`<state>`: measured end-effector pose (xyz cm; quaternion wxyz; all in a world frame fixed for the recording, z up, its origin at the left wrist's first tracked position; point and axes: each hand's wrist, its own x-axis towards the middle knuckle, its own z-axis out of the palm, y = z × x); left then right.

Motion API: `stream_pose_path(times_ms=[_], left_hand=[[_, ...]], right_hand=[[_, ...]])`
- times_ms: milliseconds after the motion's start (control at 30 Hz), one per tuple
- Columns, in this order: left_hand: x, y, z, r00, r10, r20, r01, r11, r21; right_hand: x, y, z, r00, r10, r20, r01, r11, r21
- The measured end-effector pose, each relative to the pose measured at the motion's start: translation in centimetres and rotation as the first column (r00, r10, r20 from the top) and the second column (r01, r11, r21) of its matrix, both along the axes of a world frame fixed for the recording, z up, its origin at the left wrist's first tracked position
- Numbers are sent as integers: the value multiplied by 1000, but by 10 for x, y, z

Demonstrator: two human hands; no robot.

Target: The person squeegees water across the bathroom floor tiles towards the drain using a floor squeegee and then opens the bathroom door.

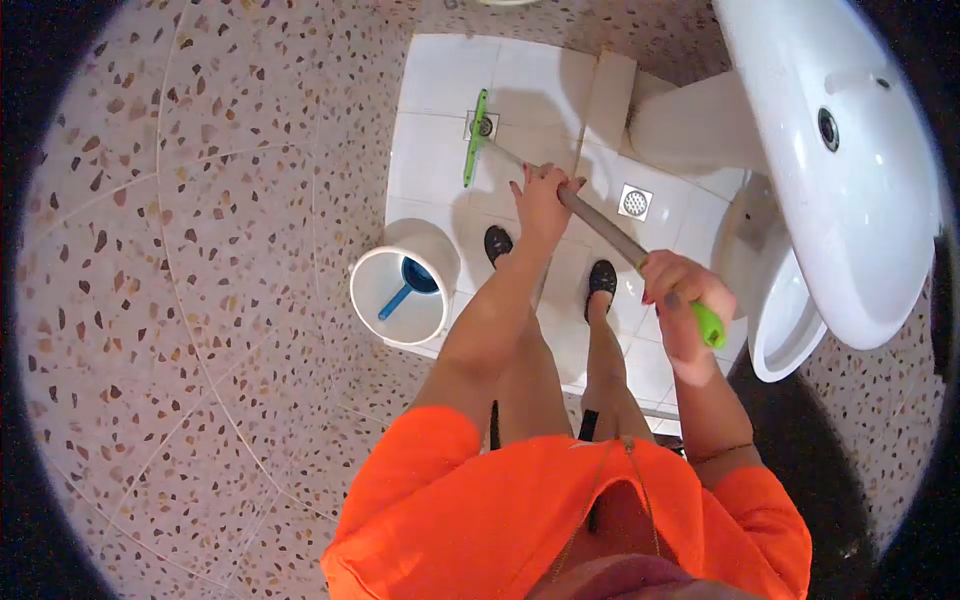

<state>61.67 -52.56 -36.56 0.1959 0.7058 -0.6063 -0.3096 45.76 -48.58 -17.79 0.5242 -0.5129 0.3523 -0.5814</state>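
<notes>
A long-handled floor squeegee (612, 234) runs slantwise across my front, its green blade resting on the white tiled floor by a square drain at the far side. My left hand (545, 200) is closed around the middle of the grey pole. Near the top end, my right hand (688, 292) grips the pole just behind its green tip, which sticks out past the palm. Left of my legs stands a white bucket (362, 285) with a blue dipper (398, 300) inside.
A white washbasin (830, 200) and its pedestal (700, 125) stand on the right. Below the basin is a white oval rim (760, 340), partly hidden. Another floor drain (635, 202) lies between the squeegee and the pedestal. Speckled wall (240, 240) rises on the left.
</notes>
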Motion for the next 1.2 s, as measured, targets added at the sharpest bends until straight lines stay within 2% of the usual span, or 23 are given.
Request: stream_pose_path(times_ms=[33, 100, 167, 200, 233, 267, 300, 333, 400, 433, 467, 533, 600, 667, 767, 800, 833, 867, 933, 1033, 1100, 1167, 1200], left_hand=[[6, -8, 6, 1000, 3, 4, -3, 1000, -8], [30, -27, 16, 994, -1, 106, 8, 998, -65], [69, -72, 22, 996, 84, 3, -83, 991, -108], [93, -94, 16, 998, 54, -22, -57, 984, -171], [117, -119, 4, 999, 23, -47, -34, 971, -235], [142, -144, -11, 999, 39, 34, -32, 983, -180], [159, -163, -28, 992, 46, 114, -32, 992, -121], [166, -169, -40, 993, 45, 111, -32, 993, -112], [172, -173, -60, 958, -138, 252, 141, 990, 5], [169, -168, -74, 957, -145, 251, 146, 989, 15], [158, -150, -90, 929, -236, 286, 227, 972, 65], [122, -133, -97, 872, -366, 325, 334, 930, 152], [81, -100, -91, 810, -481, 336, 412, 874, 259], [52, -73, -84, 761, -551, 342, 462, 831, 309], [26, -34, -78, 805, -501, 317, 416, 858, 300], [22, -24, -80, 798, -496, 341, 449, 868, 213], [17, -16, -79, 792, -490, 365, 479, 869, 125], [13, -10, -80, 791, -489, 369, 481, 868, 120], [4, 2, -74, 780, -570, 258, 520, 820, 240], [-10, 19, -57, 830, -522, 198, 460, 840, 286], [-15, 30, -42, 836, -508, 210, 446, 850, 281], [-12, 30, -34, 841, -494, 219, 434, 859, 270], [-5, 26, -39, 808, -556, 193, 505, 824, 259]], right_hand=[[5, -8, 3, 1000, 3, 4, -3, 1000, -8], [24, -25, 7, 995, 29, -101, -45, 985, -164], [53, -49, 5, 971, 19, -239, -43, 994, -96], [66, -73, -4, 948, 66, -311, -96, 992, -85], [86, -97, -23, 957, 90, -274, -144, 972, -185], [105, -115, -44, 964, 119, -240, -186, 941, -283], [117, -126, -59, 963, 118, -242, -186, 942, -278], [126, -133, -72, 964, 143, -224, -197, 950, -243], [130, -124, -93, 965, 166, -203, -206, 959, -195], [127, -106, -101, 993, -20, -120, 18, 1000, -20], [122, -81, -107, 973, -217, -76, 227, 957, 182], [94, -36, -128, 916, -378, -136, 400, 890, 221], [69, -3, -115, 851, -525, 12, 507, 829, 236], [54, 21, -100, 746, -607, 276, 507, 785, 356], [32, 51, -85, 727, -635, 262, 535, 762, 364], [38, 49, -64, 729, -678, 96, 610, 707, 358], [32, 55, -59, 728, -678, 103, 611, 709, 353], [24, 63, -55, 772, -626, 111, 553, 747, 369], [12, 77, -49, 810, -573, 122, 493, 780, 386], [4, 91, -40, 822, -564, 82, 499, 781, 374], [2, 99, -36, 786, -596, 164, 518, 780, 350], [-1, 107, -35, 808, -564, 172, 495, 807, 322], [-3, 106, -34, 876, -479, 62, 449, 855, 259]])
